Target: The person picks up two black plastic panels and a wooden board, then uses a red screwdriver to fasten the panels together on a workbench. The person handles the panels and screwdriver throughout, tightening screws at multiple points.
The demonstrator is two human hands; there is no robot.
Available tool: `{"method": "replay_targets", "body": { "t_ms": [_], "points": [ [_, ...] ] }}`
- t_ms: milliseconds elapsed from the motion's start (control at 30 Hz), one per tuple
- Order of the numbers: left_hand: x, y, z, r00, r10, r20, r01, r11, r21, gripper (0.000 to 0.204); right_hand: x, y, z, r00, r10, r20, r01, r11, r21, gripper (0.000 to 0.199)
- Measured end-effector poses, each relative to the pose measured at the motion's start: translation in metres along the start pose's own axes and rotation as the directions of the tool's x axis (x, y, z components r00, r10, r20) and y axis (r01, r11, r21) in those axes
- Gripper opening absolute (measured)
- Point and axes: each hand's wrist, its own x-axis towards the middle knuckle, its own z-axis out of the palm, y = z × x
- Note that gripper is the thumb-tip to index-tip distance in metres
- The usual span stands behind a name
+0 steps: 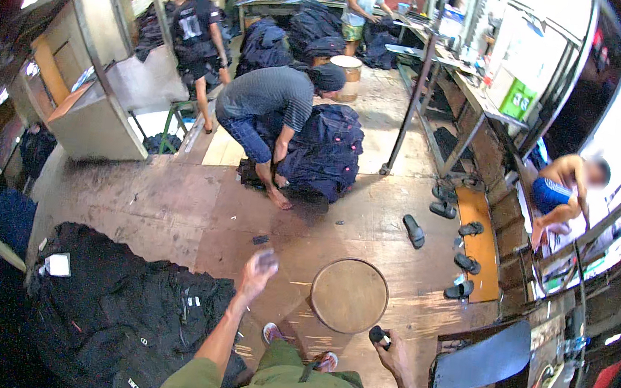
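My left hand (253,280) is raised in front of me, its fingers closed round a small greyish-purple thing (267,261), too blurred to name. Lower on the right, my right hand (397,356) grips a small black rounded thing with a pale part (380,337). Between and just beyond my hands stands a round wooden stool (349,295) with a rimmed brown top. A small flat black piece (260,240) lies on the floor past my left hand. To my left spreads a large heap of black garments (120,303) with white labels.
Ahead, a person (270,108) bends over a bundle of dark clothes (322,154). Two more people stand farther back, and another crouches at the far right. Slippers (413,231) lie on the floor and an orange board (479,248). A blue-grey panel (481,358) is near my right.
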Motion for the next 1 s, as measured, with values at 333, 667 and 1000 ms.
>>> {"method": "replay_targets", "body": {
  "t_ms": [333,667,1000],
  "points": [
    [0.066,0.375,-0.156,0.327,0.928,0.177,-0.933,0.287,0.218,0.071,0.1,-0.149,0.141,0.964,-0.065,0.256,0.103,0.985,-0.137,0.039],
    [0.091,0.393,-0.233,0.103,0.985,0.139,-0.993,0.095,0.067,0.078,0.114,-0.195,0.187,0.942,-0.014,0.335,0.085,0.977,-0.196,0.039],
    [0.131,0.419,-0.243,0.102,0.973,0.205,-0.987,0.072,0.147,0.086,0.161,-0.144,0.205,0.977,-0.083,0.198,0.103,0.991,-0.09,0.045]
  ]
}}
